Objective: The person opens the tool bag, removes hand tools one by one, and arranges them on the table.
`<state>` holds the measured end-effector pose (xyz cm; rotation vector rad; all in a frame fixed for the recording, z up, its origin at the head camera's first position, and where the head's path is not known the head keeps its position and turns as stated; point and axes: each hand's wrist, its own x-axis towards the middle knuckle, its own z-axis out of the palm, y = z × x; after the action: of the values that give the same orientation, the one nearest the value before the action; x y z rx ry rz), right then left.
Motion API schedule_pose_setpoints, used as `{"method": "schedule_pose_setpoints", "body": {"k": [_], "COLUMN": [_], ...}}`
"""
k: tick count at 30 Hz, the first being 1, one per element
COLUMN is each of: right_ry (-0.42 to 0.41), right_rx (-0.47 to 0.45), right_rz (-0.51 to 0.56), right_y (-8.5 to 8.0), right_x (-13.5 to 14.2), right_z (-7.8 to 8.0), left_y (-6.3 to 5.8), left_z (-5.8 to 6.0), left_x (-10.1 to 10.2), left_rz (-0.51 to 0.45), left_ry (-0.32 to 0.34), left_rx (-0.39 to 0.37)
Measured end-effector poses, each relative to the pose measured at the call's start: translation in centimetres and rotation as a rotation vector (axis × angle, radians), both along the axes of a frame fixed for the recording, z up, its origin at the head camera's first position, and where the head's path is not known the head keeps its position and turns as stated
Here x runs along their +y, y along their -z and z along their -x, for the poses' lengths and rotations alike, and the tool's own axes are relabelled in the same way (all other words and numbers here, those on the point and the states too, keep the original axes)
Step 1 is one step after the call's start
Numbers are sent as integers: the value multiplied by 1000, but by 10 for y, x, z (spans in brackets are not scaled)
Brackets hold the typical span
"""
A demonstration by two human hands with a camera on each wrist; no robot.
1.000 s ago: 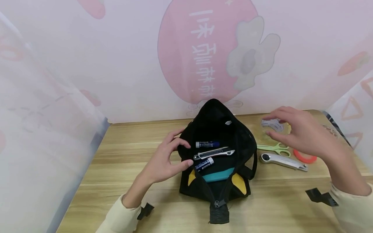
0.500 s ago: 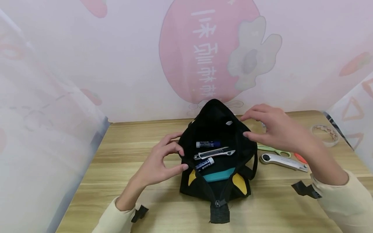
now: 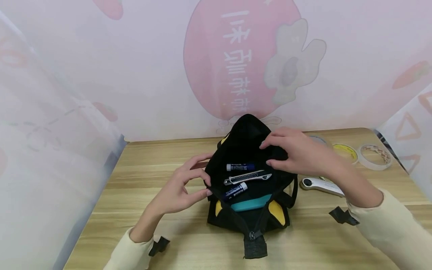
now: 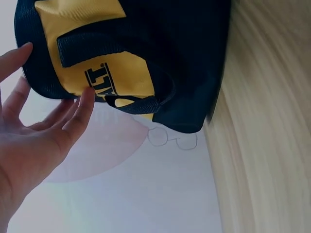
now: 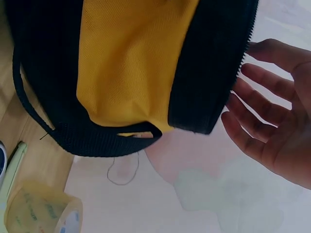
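Note:
A black bag (image 3: pixel 256 221) with yellow panels lies wide open at the middle of the table. My left hand (image 3: pixel 177 189) holds its left rim near the thumb and index finger; in the left wrist view other fingers lie against the outside, by the yellow panel (image 4: pixel 126 68). My right hand (image 3: pixel 300 155) is over the right rim, fingertips extending over the mouth; in the right wrist view they meet the zipped edge (image 5: pixel 245 53), fingers fairly straight. Inside the bag are a utility knife (image 3: pixel 248 177), two dark-blue tubes, one lying behind it (image 3: pixel 240 167), and a teal piece (image 3: pixel 251 203).
Right of the bag lie a silver cutter (image 3: pixel 320 185), a yellow-cored tape roll (image 3: pixel 345 152) and a white tape roll (image 3: pixel 375 156). Another clear tape roll (image 5: pixel 43 208) and a green handle (image 5: pixel 14 167) show in the right wrist view. A printed curtain stands behind the table.
My right hand has moved left from above the tape rolls to the bag's right rim. My left hand has shifted slightly left, and the bag's left rim with it.

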<state>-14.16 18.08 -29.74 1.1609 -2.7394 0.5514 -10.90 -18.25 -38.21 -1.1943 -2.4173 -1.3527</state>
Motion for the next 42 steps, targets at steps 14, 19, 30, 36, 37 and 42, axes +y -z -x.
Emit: {"method": "schedule_pose_setpoints", "body": {"k": [14, 19, 30, 36, 37, 42], "right_ry": [-154, -225, -263, -276, -276, -247], "right_rx": [-173, -285, -439, -432, -431, -395], "right_rz": [-259, -361, -357, -330, -331, -322], "right_y": [16, 36, 69, 79, 80, 83], "right_x": [-46, -59, -61, -56, -56, -55], "right_z": [40, 54, 39, 33, 33, 33], "left_y": [-10, -11, -11, -11, -11, -10], "left_z": [-5, -10, -19, -20, -20, -20], "left_x": [-12, -3, 14, 18, 18, 19], "left_rz": [53, 31, 19, -6, -9, -12], "left_ry": [4, -97, -232, -259, -260, -258], "left_rx": [12, 23, 40, 20, 19, 16]}}
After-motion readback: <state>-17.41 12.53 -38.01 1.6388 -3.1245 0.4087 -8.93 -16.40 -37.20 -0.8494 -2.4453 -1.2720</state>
